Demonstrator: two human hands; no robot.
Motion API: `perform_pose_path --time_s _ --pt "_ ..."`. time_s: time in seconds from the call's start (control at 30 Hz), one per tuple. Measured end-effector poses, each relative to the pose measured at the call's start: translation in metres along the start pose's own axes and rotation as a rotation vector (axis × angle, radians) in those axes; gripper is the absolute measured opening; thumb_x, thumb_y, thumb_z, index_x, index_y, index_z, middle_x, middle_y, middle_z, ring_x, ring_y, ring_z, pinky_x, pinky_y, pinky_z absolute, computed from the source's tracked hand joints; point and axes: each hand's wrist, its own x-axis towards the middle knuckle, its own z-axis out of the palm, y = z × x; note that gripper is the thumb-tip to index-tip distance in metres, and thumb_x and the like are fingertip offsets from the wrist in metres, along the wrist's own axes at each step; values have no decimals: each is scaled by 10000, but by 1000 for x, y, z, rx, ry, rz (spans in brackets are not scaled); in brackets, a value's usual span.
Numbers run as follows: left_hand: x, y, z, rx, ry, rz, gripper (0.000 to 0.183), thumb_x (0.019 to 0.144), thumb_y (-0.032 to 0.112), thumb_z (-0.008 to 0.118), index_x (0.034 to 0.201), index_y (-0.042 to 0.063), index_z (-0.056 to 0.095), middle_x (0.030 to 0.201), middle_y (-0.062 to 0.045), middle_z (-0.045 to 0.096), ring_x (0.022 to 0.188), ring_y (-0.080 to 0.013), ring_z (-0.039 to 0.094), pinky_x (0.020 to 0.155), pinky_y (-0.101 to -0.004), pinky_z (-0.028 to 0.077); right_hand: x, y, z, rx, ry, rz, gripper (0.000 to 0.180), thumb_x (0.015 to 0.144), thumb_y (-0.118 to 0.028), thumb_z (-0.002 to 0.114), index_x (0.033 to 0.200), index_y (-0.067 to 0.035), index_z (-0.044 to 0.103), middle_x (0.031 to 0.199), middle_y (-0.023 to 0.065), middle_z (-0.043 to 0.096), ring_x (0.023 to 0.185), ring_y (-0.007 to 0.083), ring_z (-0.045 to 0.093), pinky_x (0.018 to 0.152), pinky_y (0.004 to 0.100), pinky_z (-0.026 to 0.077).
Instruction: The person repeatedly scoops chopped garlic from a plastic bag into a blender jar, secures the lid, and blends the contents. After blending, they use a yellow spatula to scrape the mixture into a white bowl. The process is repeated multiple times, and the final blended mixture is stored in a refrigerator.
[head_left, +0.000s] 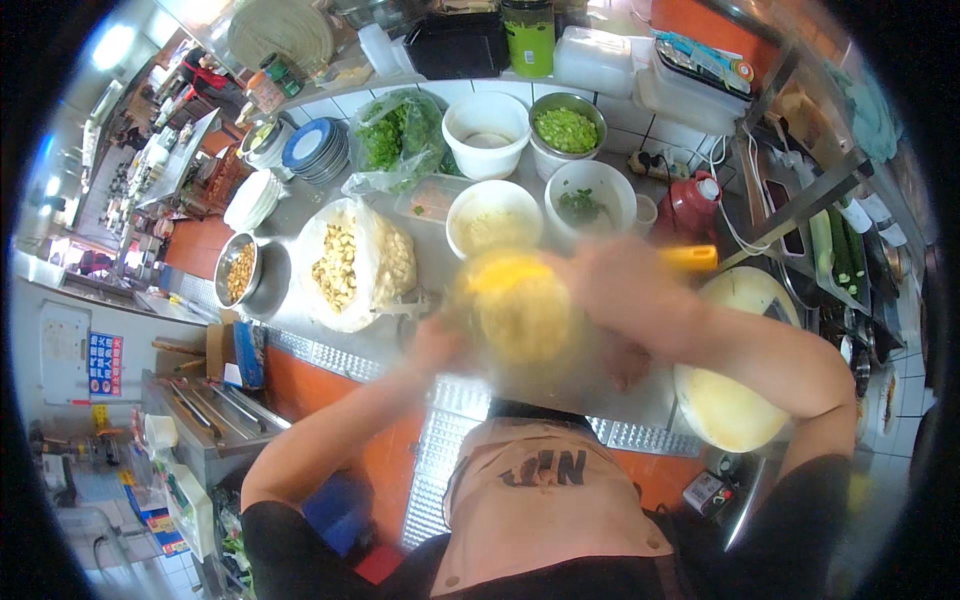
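Note:
Blurred by motion, a round container (521, 322) with yellowish contents lies between my hands at the middle of the counter. My left hand (442, 341) is at its left side, and its grip is too blurred to make out. My right hand (619, 281) is closed around a tool with a yellow handle (694, 257); the handle's end sticks out to the right. The tool's working end is blurred over the container. Just beyond stands a white tub (495, 217) with pale minced contents. An open plastic bag of pale cubed pieces (335, 262) sits to the left.
Around the back stand an empty-looking white tub (486, 139), a bowl of chopped greens (566, 131), a tub with some herbs (589, 199) and bagged leafy greens (390, 135). A steel bowl of nuts (238, 270) and stacked plates (319, 150) are left; a large round pale board (727, 405) is right.

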Motion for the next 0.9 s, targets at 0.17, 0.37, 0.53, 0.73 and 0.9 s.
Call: perform_pose_path --time_s 0.17,0.37,0.53,0.73,0.9 --pt "111 48 -55 281 289 594 727 919 -67 455 1575 201 293 1244 -228 656 742 -296 748 512 -307 586 65 26 31 128 292 223 479 901 -104 569 1358 -238 623 869 107 624 759 263 692 632 375 563" --pt "157 98 -48 561 549 1001 858 790 -46 588 1555 280 375 1106 -188 698 722 -304 636 745 -417 521 125 28 95 358 450 445 593 805 -33 595 1362 -236 622 921 119 596 744 304 678 633 407 562" --pt "190 90 -54 548 522 1179 870 764 -191 533 1540 179 405 1478 -138 530 1096 -326 669 845 -323 532 138 16 143 303 582 514 658 753 9 607 1363 -237 623 864 110 556 686 280 662 575 377 554" --pt "216 69 -52 509 586 1235 790 752 -185 496 1500 64 452 1487 -153 523 1152 -296 648 872 -313 518 128 -7 169 213 642 566 738 743 75 590 1404 -251 600 825 65 516 666 241 636 542 361 543" --pt "222 68 -47 495 621 1324 727 788 -154 475 1497 5 435 1500 -184 499 1283 -314 575 1011 -349 472 137 -9 171 150 628 637 708 753 53 611 1386 -263 623 824 47 505 649 213 608 540 364 534"
